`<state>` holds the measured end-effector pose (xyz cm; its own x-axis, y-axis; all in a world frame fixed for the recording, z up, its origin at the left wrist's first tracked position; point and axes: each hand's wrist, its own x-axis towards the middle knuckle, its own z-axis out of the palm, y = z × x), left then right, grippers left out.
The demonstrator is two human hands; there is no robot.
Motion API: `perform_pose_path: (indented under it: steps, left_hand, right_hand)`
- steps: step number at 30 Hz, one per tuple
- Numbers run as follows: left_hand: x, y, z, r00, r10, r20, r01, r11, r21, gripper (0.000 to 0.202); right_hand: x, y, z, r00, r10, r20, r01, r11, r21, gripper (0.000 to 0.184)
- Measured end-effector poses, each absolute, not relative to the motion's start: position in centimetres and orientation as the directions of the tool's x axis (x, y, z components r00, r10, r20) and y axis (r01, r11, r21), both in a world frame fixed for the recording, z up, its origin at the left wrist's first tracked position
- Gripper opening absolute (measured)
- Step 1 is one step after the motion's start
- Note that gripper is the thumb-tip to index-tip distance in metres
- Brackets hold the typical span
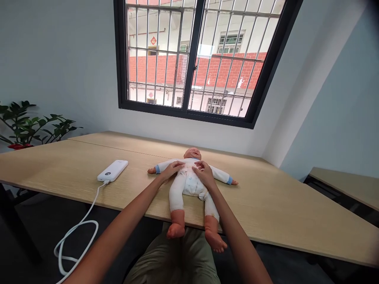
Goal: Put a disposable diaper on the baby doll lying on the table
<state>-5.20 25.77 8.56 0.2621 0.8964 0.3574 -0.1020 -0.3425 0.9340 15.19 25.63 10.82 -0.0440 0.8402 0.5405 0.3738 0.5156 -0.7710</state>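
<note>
A baby doll in a white onesie lies on its back on a light wooden table. Its bare vinyl legs hang over the near edge, and its arms spread sideways. My left hand rests flat on the doll's chest and upper arm. My right hand lies on the doll's other side, fingers spread over the onesie. Neither hand visibly grips the cloth. A white power bank lies on the table to the left of the doll, apart from both hands.
A white cable runs from the power bank over the table edge and loops below it. My olive-trousered legs are under the near edge. A potted plant stands far left, a barred window is ahead, and another table is at right.
</note>
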Motion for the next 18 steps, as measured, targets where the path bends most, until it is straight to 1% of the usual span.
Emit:
perform_pose_path:
  steps: [4,9,12,15,18]
  left_hand:
    - [-5.3,25.9,8.5,0.263,0.9,0.346,-0.104,-0.33,0.938,0.04]
    - [-5.3,25.9,8.6,0.276,0.896,0.347,-0.096,-0.333,0.938,0.048]
    - [-5.2,25.8,8.7,0.223,0.894,0.389,-0.074,-0.382,0.921,0.05]
    - [-5.2,25.7,8.8,0.145,0.896,0.421,-0.022,-0.422,0.906,0.052]
    - [-5.2,25.5,8.9,0.114,0.899,0.424,0.042,-0.431,0.902,0.055]
  right_hand:
    - [15.2,25.5,10.9,-0.033,0.841,0.539,0.375,0.511,-0.774,0.032]
    - [15.0,24.5,11.8,0.09,0.798,0.596,0.31,0.547,-0.778,0.03]
    - [14.8,23.8,12.4,0.123,0.767,0.629,0.288,0.579,-0.763,0.031]
    - [14.7,23.5,12.6,0.099,0.767,0.634,0.276,0.591,-0.758,0.033]
    - [14.7,23.4,12.6,0.008,0.771,0.637,0.312,0.603,-0.734,0.031]
